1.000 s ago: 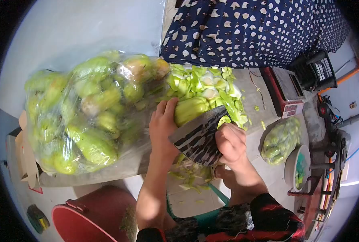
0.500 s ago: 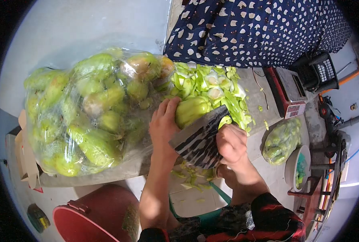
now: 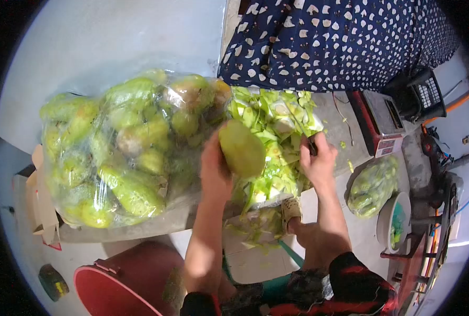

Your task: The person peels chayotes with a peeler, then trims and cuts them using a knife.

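Note:
Held up in my left hand (image 3: 215,166) is a green papaya (image 3: 243,150), its rounded end facing up toward me; my fingers wrap around its left side. My right hand (image 3: 320,160) is closed around the dark handle of a broad-bladed knife (image 3: 298,122). The blade is seen nearly edge-on, pointing up and left over the peelings, apart from the papaya. Beneath both hands spreads a heap of green peel strips and pale pieces (image 3: 276,137). Left of my left hand, a clear plastic bag (image 3: 132,152) bulges with many more green fruits.
A red-edged scale (image 3: 376,121) and a black basket (image 3: 418,97) stand to the right. Lower right are a bag of green produce (image 3: 373,187) and a pale basin (image 3: 384,224). A red bucket (image 3: 124,282) sits lower left. Dark patterned cloth (image 3: 324,45) hangs along the top.
The knife has moved off the papaya to the right and turned from broadside to edge-on. The papaya has been lifted and turned in my left hand, uncovering the peelings below.

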Demonstrator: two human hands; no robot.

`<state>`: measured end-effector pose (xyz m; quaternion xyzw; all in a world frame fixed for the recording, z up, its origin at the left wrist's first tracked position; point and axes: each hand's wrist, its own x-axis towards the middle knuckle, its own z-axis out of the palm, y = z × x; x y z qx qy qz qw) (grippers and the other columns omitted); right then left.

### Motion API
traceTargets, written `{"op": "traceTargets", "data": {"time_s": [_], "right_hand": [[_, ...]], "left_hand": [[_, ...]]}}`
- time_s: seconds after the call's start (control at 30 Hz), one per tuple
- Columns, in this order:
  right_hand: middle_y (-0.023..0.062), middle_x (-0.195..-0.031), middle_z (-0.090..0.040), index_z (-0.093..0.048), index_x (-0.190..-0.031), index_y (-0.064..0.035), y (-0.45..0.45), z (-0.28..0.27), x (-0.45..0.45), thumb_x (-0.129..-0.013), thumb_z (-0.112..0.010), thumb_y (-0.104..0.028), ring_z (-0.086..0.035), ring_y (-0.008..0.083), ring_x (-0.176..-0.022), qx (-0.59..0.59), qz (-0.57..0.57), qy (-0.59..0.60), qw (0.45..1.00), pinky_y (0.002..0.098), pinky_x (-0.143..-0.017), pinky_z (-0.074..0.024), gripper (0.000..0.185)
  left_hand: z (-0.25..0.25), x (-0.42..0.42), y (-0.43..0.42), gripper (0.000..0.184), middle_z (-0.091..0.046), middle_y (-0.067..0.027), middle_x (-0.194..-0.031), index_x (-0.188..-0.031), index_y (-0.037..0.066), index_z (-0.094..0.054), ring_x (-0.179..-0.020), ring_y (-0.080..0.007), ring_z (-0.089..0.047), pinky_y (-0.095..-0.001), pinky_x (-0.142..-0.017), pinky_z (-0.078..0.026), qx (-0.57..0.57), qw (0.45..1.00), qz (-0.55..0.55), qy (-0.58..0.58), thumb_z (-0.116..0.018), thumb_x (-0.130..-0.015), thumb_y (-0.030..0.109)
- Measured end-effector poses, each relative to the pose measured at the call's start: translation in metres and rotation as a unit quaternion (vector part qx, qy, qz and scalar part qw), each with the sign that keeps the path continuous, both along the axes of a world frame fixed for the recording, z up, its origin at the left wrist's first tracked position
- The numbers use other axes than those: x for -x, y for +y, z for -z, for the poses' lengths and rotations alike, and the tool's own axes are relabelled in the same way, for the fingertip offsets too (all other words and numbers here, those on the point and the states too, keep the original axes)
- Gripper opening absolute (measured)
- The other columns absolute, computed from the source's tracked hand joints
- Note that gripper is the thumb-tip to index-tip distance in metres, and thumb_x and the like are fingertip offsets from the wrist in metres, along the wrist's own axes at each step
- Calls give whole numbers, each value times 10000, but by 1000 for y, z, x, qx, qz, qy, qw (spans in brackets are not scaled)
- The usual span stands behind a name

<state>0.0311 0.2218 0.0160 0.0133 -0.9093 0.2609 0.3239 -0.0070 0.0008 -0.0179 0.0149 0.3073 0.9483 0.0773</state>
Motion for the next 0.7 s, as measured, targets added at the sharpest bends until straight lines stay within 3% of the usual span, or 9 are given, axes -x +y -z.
{"op": "traceTargets", "data": {"time_s": [0.1,0.13,0.17,0.23,0.27,0.37,0.43,0.5,0.7], "right_hand": [[159,-597,-522,-436,-752,-31,-6,-6,0,-754,-640,-13,-547,354,-526,11,-8,33,999,395,-495,-426,206],[159,-587,-515,-433,-754,-30,-7,-7,1,-759,-639,-13,-540,355,-517,9,-10,41,999,394,-487,-420,207],[159,-587,-515,-433,-754,-30,-7,-8,4,-759,-639,-13,-540,355,-517,7,-17,43,999,394,-487,-420,207],[154,-575,-508,-436,-745,-27,-10,-7,0,-776,-645,-19,-534,348,-510,11,10,-42,999,379,-483,-419,211],[150,-575,-516,-439,-749,-28,-10,-9,-3,-789,-654,-30,-538,342,-510,10,9,-22,1000,364,-485,-426,218],[149,-585,-528,-442,-770,-29,-16,-27,-12,-795,-652,-23,-545,339,-516,38,5,73,997,351,-484,-426,212],[154,-603,-552,-458,-804,-35,-14,-30,-9,-798,-640,-29,-560,351,-530,45,0,44,998,377,-495,-441,183],[159,-623,-575,-477,-817,-46,-10,-25,-6,-809,-622,-46,-574,366,-549,-54,43,-152,986,418,-522,-457,145],[105,-645,-470,-465,-738,-84,-27,-29,-21,-571,-657,-69,-535,312,-556,-125,-133,-17,983,414,-479,-428,254]], "left_hand": [[-2,-2,-6,687,-561,-116,-1247,-1343,55,-467,-1075,-255,-602,-430,-882,-512,-131,977,125,-116,-549,-883,559],[-6,-7,-12,578,-561,-110,-1205,-1325,60,-467,-1079,-229,-586,-409,-870,-511,-210,941,251,-90,-637,-874,379],[-7,-7,-8,578,-561,-110,-1205,-1325,60,-467,-1079,-229,-586,-409,-870,-511,-213,942,245,-86,-637,-874,379],[-10,-9,2,645,-563,-114,-1173,-1318,57,-444,-1052,-240,-589,-392,-864,-509,162,980,72,-89,-746,-765,196],[-14,-8,-1,785,-561,-127,-1163,-1314,53,-427,-1032,-238,-584,-365,-872,-500,213,970,75,-86,-808,-628,84],[-20,-8,-1,813,-566,-95,-1185,-1318,77,-442,-1051,-211,-578,-330,-912,-484,370,924,-26,97,-817,-596,87],[-18,-7,0,863,-562,-95,-1193,-1321,68,-435,-1065,-208,-570,-328,-927,-474,373,922,-27,100,-836,-557,85],[-18,-8,1,913,-557,-95,-1202,-1324,59,-428,-1080,-205,-563,-325,-943,-465,378,920,-21,103,-856,-518,84],[-23,-5,-2,819,-643,-144,-1100,-1274,22,-478,-1003,-214,-622,-344,-898,-491,476,870,-58,114,-862,-572,198]]}}
